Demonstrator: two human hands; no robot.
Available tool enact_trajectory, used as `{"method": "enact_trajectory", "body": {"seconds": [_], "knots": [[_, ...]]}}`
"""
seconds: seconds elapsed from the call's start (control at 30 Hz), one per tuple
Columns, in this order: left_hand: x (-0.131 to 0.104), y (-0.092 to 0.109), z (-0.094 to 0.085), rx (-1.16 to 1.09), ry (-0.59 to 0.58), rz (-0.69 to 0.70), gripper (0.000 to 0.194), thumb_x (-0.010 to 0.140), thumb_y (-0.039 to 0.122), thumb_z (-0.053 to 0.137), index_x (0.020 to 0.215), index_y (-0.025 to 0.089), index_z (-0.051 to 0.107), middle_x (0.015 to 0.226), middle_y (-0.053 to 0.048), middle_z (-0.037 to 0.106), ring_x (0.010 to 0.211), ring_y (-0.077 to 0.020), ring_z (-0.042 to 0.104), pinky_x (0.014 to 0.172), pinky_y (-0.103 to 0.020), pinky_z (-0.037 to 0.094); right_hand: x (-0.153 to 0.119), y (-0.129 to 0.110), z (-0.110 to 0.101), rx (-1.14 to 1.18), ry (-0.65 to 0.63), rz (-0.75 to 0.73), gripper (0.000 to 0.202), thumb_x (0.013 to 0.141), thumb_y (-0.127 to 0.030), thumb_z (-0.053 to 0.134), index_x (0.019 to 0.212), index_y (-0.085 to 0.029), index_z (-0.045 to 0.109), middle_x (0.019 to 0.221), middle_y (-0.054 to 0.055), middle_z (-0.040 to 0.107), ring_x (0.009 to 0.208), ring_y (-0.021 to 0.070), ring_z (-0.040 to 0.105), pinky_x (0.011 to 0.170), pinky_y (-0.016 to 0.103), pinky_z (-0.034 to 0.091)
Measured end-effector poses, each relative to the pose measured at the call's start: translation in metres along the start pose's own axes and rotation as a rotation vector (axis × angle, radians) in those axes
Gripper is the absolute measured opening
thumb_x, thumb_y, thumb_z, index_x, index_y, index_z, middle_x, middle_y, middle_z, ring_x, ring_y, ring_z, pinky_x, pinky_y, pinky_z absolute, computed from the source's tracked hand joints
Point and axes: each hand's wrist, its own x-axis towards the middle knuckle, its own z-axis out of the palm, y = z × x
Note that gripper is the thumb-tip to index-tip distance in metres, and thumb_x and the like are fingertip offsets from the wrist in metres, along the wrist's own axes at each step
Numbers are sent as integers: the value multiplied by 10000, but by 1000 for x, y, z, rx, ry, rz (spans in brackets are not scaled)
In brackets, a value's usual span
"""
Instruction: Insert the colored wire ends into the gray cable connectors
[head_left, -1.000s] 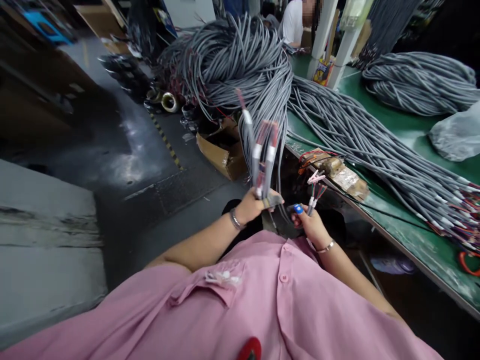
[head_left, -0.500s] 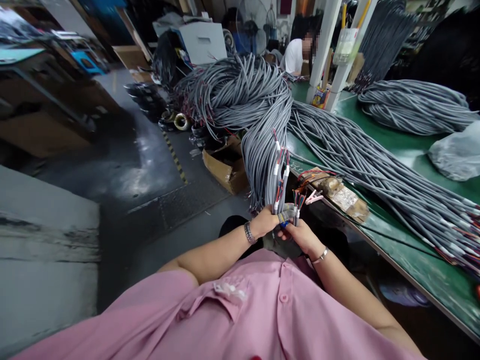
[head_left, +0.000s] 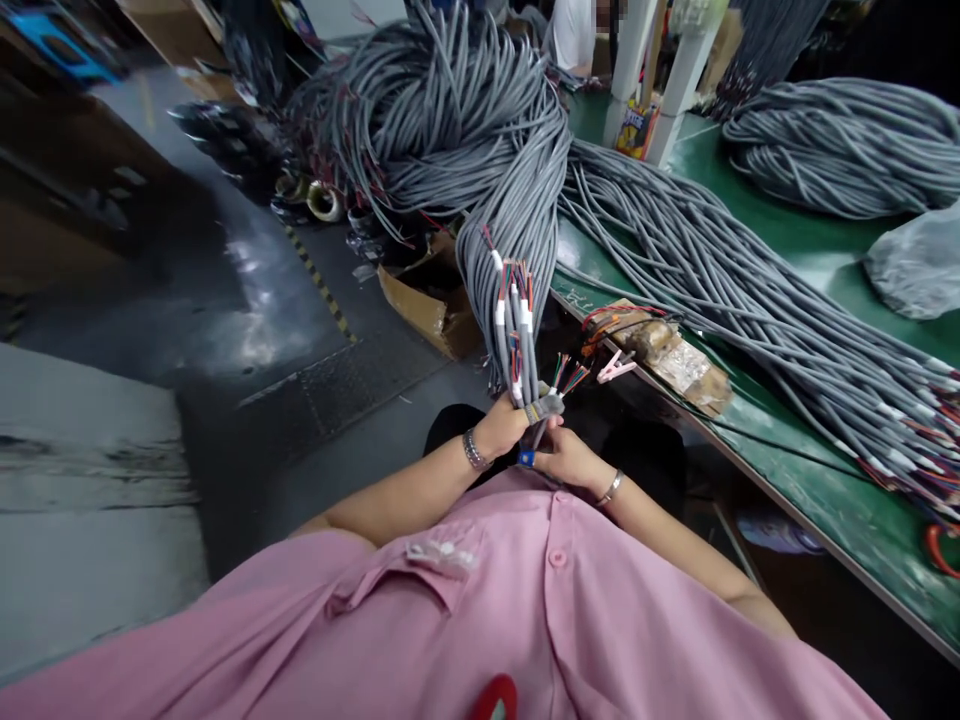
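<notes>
My left hand [head_left: 504, 425] is closed around several grey cables [head_left: 528, 355] whose white-banded ends fan out into thin coloured wires. Grey cloth-like wrapping covers the fingers of this hand. Close against it on the right, my right hand [head_left: 564, 455] pinches a grey cable, with a small blue piece [head_left: 526, 458] at its thumb. Short coloured wire ends [head_left: 571, 374] stick up between the hands. Behind them a thick bundle of grey cables [head_left: 517, 220] hangs over the table's edge.
The green table [head_left: 806, 500] runs along the right, bearing long grey cables [head_left: 720, 260], a taped block [head_left: 675, 355], a pink clip [head_left: 616, 367] and a plastic bag [head_left: 919, 265]. An open cardboard box [head_left: 427, 310] stands on the floor. Another person [head_left: 571, 38] is at the back.
The view has tilted downward. Both hands have come nearer my body and slightly left, still holding cables. The coloured wire ends between them now spread wider, and a red object shows at the bottom.
</notes>
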Motion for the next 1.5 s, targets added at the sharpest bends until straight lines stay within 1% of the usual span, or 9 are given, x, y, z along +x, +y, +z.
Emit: {"method": "enact_trajectory", "body": {"seconds": [0.07, 0.2, 0.37, 0.63, 0.83, 1.03, 1.23, 1.37, 1.5], "knots": [[-2, 3, -4, 69, -2, 35, 315, 687, 416, 762, 780, 135, 656, 657, -28, 652, 614, -142, 620, 631, -268, 510, -4, -5, -3, 8, -19, -25, 278, 663, -222, 706, 925, -184, 622, 860, 14, 630, 770, 162, 555, 764, 314, 469], [-5, 8, -9, 269, -132, 32, 282, 717, 386, 743, 741, 125, 640, 615, -26, 635, 555, -122, 588, 575, -242, 494, -10, -19, -10, 238, 114, -110, 100, 742, -190, 561, 842, -189, 571, 765, -6, 585, 742, 142, 551, 756, 298, 466], [-6, 3, -8, 348, -182, -16, 316, 701, 401, 752, 724, 117, 617, 609, -18, 616, 542, -117, 574, 549, -241, 498, -21, -30, -11, 544, 221, -197, 342, 781, -239, 591, 1118, -240, 534, 797, -12, 576, 687, 138, 568, 729, 318, 497], [-9, 1, -17, 396, -150, 4, 324, 717, 417, 735, 704, 119, 609, 633, -18, 609, 573, -116, 557, 568, -238, 479, -27, -35, -10, 317, 222, -223, 301, 828, -363, 618, 1103, -241, 609, 936, 32, 619, 784, 162, 591, 771, 320, 489], [-11, 4, -12, 414, -137, -49, 360, 688, 450, 748, 656, 115, 619, 605, -30, 619, 561, -118, 561, 571, -237, 478, -22, -35, -21, 136, 388, -240, 234, 845, -403, 600, 762, -207, 697, 809, 32, 622, 825, 178, 549, 791, 310, 448], [-4, 11, -11, 173, 68, 46, 366, 738, 482, 695, 693, 126, 618, 656, -33, 627, 613, -127, 591, 642, -265, 503, -25, -39, -27, 232, 438, -122, 250, 801, -440, 648, 869, -213, 728, 752, 9, 628, 679, 146, 520, 645, 272, 433], [-4, 15, -20, 103, -8, 29, 351, 671, 417, 765, 612, 130, 573, 490, 4, 547, 453, -95, 519, 515, -231, 437, -25, -44, -27, 346, 434, -53, 276, 729, -446, 717, 833, -191, 713, 722, 4, 631, 620, 126, 510, 602, 264, 449], [-4, 9, -12, 169, 5, 26, 294, 686, 389, 763, 712, 123, 643, 626, -20, 634, 583, -105, 576, 605, -230, 468, -22, -45, -26, 412, 453, -53, 287, 682, -418, 764, 849, -199, 682, 703, -14, 613, 580, 112, 494, 569, 258, 455], [-3, 13, 1, 251, -198, -49, 335, 671, 410, 773, 812, 122, 677, 783, -49, 692, 727, -138, 624, 718, -262, 504, -22, -52, -26, 442, 450, -67, 260, 686, -398, 762, 824, -199, 669, 646, -29, 582, 544, 108, 485, 535, 255, 445]]}}
